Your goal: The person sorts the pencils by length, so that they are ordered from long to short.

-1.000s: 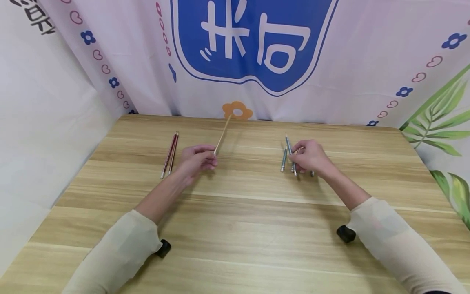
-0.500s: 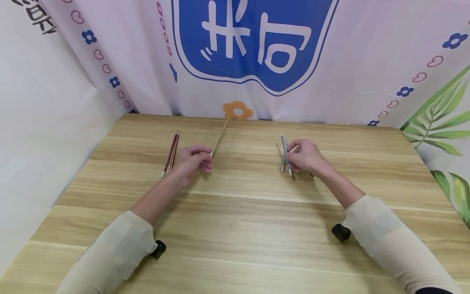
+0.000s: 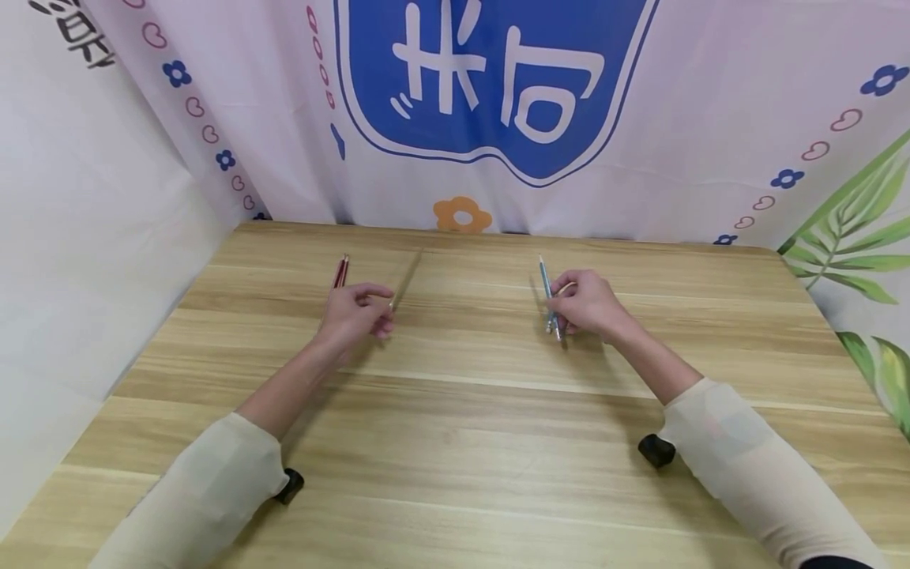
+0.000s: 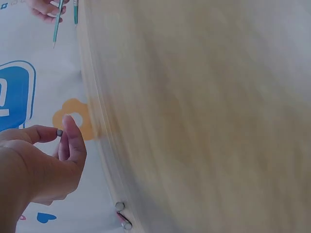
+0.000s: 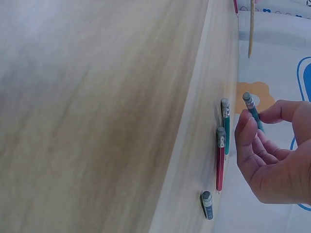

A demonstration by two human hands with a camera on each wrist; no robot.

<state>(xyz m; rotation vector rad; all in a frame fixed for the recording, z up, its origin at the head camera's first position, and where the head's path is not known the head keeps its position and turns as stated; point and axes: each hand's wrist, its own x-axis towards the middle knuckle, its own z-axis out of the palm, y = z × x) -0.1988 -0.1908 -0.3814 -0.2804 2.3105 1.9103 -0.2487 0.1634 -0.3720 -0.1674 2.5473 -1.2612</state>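
In the head view my left hand (image 3: 353, 314) pinches a wood-coloured pencil (image 3: 408, 276) near its end, its far end pointing to the back of the table. The grey end of that pencil (image 4: 59, 132) shows between thumb and finger in the left wrist view. Dark red pencils (image 3: 341, 271) lie beside this hand, partly hidden by it. My right hand (image 3: 584, 302) pinches a teal pencil (image 5: 251, 108) with a silver eraser end, raised over the table. Below it lie another teal pencil (image 5: 226, 121), a red pencil (image 5: 220, 162) and a pencil with a grey eraser end (image 5: 207, 204).
The wooden table (image 3: 455, 442) ends at a printed cloth (image 3: 284, 118) hanging behind it. A black wrist camera (image 3: 290, 486) sticks out under the left sleeve, and another black wrist camera (image 3: 657, 450) under the right one.
My left hand has moved left with the wood-coloured pencil, now covering part of the dark red pencils. My right hand has shifted slightly left, bringing its teal pencil over the lying teal one.
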